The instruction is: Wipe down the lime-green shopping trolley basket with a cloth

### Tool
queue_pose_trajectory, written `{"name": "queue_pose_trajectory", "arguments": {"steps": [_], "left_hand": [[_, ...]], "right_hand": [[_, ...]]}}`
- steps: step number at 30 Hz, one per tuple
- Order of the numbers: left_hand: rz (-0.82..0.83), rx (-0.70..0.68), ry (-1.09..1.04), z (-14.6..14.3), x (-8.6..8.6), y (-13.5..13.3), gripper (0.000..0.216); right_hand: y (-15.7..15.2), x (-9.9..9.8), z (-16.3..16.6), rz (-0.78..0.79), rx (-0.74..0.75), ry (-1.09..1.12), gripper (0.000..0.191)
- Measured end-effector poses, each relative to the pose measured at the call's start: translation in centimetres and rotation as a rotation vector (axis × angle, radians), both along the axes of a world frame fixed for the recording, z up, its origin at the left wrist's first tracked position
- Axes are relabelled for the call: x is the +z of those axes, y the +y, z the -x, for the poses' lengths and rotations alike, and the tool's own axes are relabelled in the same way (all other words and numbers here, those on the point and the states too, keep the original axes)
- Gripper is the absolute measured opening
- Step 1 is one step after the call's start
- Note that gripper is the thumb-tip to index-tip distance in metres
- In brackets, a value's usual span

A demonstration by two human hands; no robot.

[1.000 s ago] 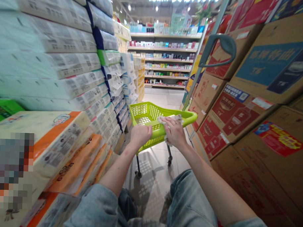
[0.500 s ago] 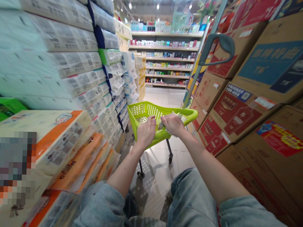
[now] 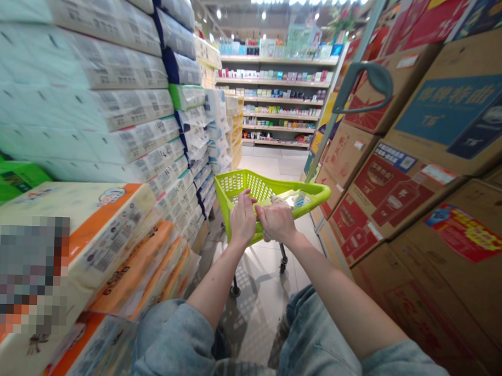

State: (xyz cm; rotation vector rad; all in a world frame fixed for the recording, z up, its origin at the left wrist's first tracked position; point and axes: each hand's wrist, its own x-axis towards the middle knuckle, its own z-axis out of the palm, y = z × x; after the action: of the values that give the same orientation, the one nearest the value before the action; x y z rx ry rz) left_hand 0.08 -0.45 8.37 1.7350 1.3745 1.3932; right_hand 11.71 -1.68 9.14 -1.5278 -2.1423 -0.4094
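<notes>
A lime green wheeled shopping basket [image 3: 243, 183] stands on the tiled aisle floor in front of me. My left hand [image 3: 242, 219] is closed over the basket's near rim. My right hand [image 3: 276, 222] sits right beside it, fingers curled on a crumpled white cloth or wipe [image 3: 270, 201] pressed against the rim. A clear plastic packet [image 3: 297, 198] lies at the basket's right corner. The basket's grey pull handle [image 3: 364, 85] rises up to the right.
Stacked tissue and paper packs [image 3: 113, 123] wall the left side, with orange packs [image 3: 120, 260] low down. Cardboard cartons [image 3: 399, 177] are piled along the right. Store shelves [image 3: 274, 101] cross the far end of the aisle. My knees in jeans [image 3: 311, 343] are below.
My right hand has slid left along the basket's near rim with the cloth, uncovering the packet at the corner. My left hand has shifted right and up, opening from a fist to grip the rim beside it.
</notes>
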Motion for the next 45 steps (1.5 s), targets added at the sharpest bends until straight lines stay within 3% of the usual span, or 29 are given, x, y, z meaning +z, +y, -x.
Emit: {"name": "queue_pose_trajectory", "arguments": {"steps": [4, 9, 12, 16, 24, 31, 35, 40, 45], "left_hand": [[0.036, -0.088, -0.246, 0.0, -0.5, 0.6, 0.059], [0.116, -0.237, -0.439, 0.7, -1.2, 2.0, 0.071], [0.129, -0.239, -0.323, 1.5, -1.9, 3.0, 0.070], [0.128, -0.219, -0.014, 2.1, -2.2, 3.6, 0.064], [0.064, -0.080, 0.080, 1.7, -2.0, 2.8, 0.063], [0.014, -0.098, 0.055, 1.3, -2.2, 2.5, 0.060], [0.023, -0.057, 0.085, 0.9, -2.0, 2.0, 0.058], [0.012, -0.004, 0.154, 0.2, -2.0, 1.3, 0.056], [-0.049, 0.010, 0.260, -0.8, -2.0, 0.6, 0.053]], "right_hand": [[0.5, 0.7, 0.0, 0.114, -0.048, -0.092, 0.060], [0.5, 0.7, -1.3, 0.117, 0.033, -0.089, 0.057], [0.4, 0.5, -2.2, 0.055, 0.145, -0.054, 0.052], [0.2, -0.1, -2.0, -0.020, 0.255, 0.002, 0.049], [-1.9, -1.4, 2.1, -0.177, -0.108, 0.146, 0.042], [-0.8, 0.4, 1.4, 0.108, -0.084, 0.045, 0.058], [-0.9, -0.6, 0.9, -0.025, 0.007, 0.109, 0.049], [-1.7, -2.4, 0.6, -0.261, -0.015, 0.272, 0.047], [-1.8, -1.6, -1.2, -0.118, 0.016, 0.379, 0.056]]}}
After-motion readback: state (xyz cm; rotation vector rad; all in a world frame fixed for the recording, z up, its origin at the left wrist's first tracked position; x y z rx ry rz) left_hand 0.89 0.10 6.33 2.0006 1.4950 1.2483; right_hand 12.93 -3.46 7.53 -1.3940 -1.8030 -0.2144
